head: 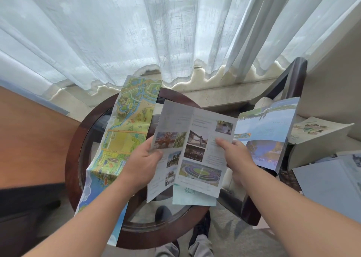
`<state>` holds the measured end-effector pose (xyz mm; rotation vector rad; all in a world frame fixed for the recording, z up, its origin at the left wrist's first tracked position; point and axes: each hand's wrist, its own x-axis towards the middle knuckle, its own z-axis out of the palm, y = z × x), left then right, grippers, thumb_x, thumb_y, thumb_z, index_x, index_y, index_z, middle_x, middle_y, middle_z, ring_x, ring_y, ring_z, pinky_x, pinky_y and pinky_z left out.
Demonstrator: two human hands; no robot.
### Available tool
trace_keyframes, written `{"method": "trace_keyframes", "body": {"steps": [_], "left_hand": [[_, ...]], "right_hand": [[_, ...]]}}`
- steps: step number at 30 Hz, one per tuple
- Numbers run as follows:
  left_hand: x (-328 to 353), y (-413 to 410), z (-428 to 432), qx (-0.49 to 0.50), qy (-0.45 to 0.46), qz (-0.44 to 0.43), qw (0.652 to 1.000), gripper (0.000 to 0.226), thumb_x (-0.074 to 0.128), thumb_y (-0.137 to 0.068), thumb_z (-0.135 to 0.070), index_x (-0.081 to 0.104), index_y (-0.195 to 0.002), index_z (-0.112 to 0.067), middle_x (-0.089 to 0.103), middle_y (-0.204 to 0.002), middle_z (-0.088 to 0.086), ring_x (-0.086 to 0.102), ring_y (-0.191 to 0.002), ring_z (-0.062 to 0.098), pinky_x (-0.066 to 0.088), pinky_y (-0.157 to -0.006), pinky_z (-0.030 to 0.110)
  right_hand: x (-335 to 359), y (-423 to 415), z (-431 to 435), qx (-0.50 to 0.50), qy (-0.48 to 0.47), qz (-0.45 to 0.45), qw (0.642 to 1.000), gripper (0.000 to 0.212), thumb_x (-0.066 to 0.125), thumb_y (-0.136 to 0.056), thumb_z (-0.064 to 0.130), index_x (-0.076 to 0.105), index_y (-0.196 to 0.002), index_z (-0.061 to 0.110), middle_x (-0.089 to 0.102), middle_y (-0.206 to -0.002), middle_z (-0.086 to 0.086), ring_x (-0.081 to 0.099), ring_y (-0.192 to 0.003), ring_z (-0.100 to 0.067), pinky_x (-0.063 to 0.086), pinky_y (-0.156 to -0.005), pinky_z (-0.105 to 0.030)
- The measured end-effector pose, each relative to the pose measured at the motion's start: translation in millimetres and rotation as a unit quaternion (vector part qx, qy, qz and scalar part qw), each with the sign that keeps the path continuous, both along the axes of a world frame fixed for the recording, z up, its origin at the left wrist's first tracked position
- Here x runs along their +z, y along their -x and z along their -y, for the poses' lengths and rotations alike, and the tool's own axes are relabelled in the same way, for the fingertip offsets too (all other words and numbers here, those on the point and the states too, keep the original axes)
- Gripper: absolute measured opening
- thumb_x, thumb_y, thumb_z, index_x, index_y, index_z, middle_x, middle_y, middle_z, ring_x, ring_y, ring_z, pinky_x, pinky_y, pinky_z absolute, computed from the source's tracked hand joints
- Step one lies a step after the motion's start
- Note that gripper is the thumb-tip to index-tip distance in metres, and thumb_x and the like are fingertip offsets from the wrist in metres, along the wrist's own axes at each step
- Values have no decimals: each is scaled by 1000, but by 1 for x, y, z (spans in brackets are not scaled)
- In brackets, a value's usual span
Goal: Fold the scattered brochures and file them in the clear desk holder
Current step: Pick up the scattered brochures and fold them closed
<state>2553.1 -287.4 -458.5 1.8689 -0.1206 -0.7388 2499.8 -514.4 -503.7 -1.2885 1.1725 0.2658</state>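
- Your left hand [144, 159] grips the left panel of the pale grey, photo-printed paper brochure [197, 139], thumb on top. Your right hand [237, 155] pinches its right panel near the edge.
- You hold that brochure just above the near right part of the table. It is opened out, with its creases showing as shallow ridges. No panel is closed over yet, so I judge its folding has barely begun.
- A pale green-white leaflet [193, 198] peeks out flat beneath its lower edge.
- On the round dark-wood, glass-topped table [72, 139], the long green-and-blue illustrated map brochure [125, 131] lies fully unfolded and hangs over the near rim.
- To the right, a blue sky-printed brochure [267, 127] sits half open, with a cream booklet [312, 127] beyond it.
- The clear desk holder is not plainly in view and nothing looks filed. By my reading, nearly all the task remains.
- White sheer curtains [136, 32] close the back.
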Motion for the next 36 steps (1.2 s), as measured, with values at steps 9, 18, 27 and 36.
{"method": "trace_keyframes", "body": {"steps": [9,18,27,36], "left_hand": [[-13,9,39,-19,4,-28,999,36,55,-90,-49,51,-126,-47,66,-118,-16,61,-110,1,49,-91,33],[-51,15,36,156,27,-270,950,22,52,-95,-5,59,-110,-19,75,-102,8,72,-88,28,58,-71,43],[-94,30,53,-103,-416,59,902,82,61,-83,-55,18,-142,-19,55,-116,7,61,-95,28,43,-63,35],[-101,37,59,-114,-433,89,890,95,56,-85,-61,0,-150,-20,46,-123,8,60,-98,27,40,-61,34]], "right_hand": [[42,-11,-52,172,-80,168,967,20,55,-93,49,69,-101,37,74,-94,14,72,-88,-10,60,-65,-31],[-9,13,-14,267,165,-73,947,12,63,-87,26,58,-96,20,64,-101,2,63,-92,-21,54,-82,-44],[-33,22,-22,318,248,-113,908,38,67,-85,29,49,-118,22,52,-116,-1,51,-90,-18,41,-70,-31],[-30,16,-24,308,207,-77,926,41,65,-83,24,48,-120,28,54,-114,-2,58,-96,-23,51,-76,-34]]}}
